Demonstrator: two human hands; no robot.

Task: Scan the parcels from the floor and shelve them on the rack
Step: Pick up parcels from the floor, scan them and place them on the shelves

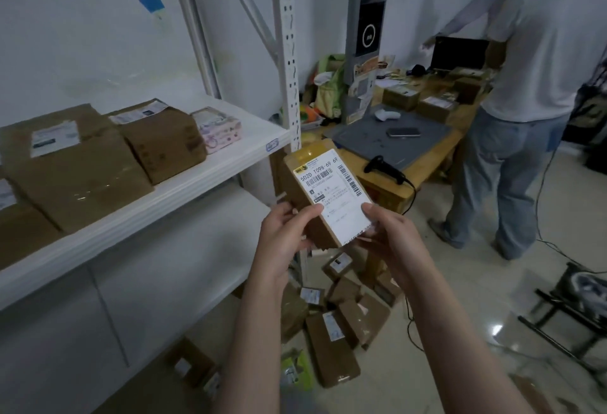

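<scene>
Two hands, nearest the camera, both gripping one small brown parcel [323, 195]: left hand [282, 233] with fingers curled round its left edge, right hand [391, 236] with the thumb pressed on the lower corner of the white label and the fingers underneath. The parcel is held in the air, tilted, label side up toward the face, presumably so that the barcodes and the printed code can be read or offered to a scanner; it sits just off the front corner of the rack's upper shelf [131, 216] and above the pile below. Pile of brown parcels [331, 318] on the floor [460, 298], lying loose and overlapping at the foot of the rack, most with labels up: stock not yet processed, by the look of it. On the upper shelf: one large flat brown parcel [75, 177], one brown box [164, 141] and one small pink box [218, 129], set side by side with labels showing, apparently already shelved. Lower shelf largely out of sight. Wooden counter [391, 188] to the right, within reach of the pile, carrying a grey mat [371, 141], a black corded scanner [384, 168] at its near edge, a white scanner [384, 115] and a phone [403, 132]. A second person [532, 85] stands at the far end of the counter, turned away.
</scene>
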